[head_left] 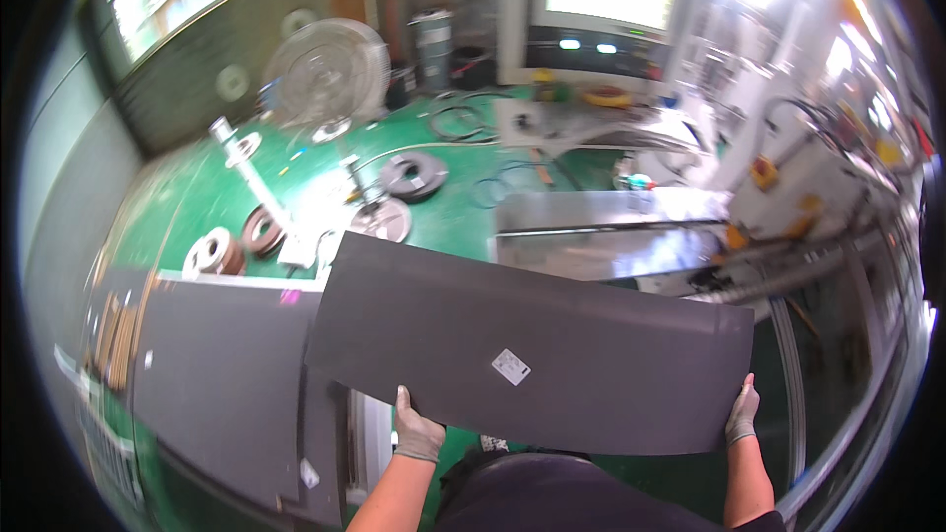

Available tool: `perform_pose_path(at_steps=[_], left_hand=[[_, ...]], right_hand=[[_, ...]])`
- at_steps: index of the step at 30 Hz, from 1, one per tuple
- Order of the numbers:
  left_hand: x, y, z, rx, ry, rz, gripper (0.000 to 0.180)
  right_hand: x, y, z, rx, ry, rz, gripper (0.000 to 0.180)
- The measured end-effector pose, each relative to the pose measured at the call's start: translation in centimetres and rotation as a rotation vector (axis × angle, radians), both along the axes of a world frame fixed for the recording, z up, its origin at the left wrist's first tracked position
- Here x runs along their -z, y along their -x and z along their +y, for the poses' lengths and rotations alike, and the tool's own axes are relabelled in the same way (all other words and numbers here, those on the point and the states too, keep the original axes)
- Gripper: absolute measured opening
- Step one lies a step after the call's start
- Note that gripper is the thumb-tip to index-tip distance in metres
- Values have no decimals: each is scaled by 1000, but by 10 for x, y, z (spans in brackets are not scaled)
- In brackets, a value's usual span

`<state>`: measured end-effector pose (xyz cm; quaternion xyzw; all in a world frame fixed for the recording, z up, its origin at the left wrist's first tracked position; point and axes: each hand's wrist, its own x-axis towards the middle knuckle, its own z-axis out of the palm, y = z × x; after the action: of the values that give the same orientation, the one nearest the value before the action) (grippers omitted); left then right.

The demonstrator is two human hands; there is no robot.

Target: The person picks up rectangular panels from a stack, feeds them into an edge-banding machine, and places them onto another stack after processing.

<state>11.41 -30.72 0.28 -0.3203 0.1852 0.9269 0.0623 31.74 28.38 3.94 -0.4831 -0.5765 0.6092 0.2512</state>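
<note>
A long dark grey rectangular panel (424,335) is held up in front of my body, its left end higher in the view than its right. Near its middle sits a small white label (511,367). My left hand (418,428), in a pale glove, grips the near edge with the thumb on top; its other fingers are hidden beneath. At the right end, my gloved right hand (744,409) is closed on the panel's edge. The panel's left end overlaps, in the view, a stack of similar dark panels (222,374).
A metal machine table (611,236) with a dark rail stands beyond the panel. A pedestal fan (330,74), brown rolls (222,252) and a grey roll (412,177) are on the green floor. Metal frame rails (791,384) run along my right. Wooden strips (118,345) lie far left.
</note>
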Motion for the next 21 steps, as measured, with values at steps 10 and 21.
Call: perform_pose_path(at_steps=[10,21], left_hand=[[-30,50,176,900,-153,70,41],[0,62,230,1532,330,497,34]], right_hand=[[62,-312,-128,873,53,54,70],[73,-361,-295,1371,46,-663,69]])
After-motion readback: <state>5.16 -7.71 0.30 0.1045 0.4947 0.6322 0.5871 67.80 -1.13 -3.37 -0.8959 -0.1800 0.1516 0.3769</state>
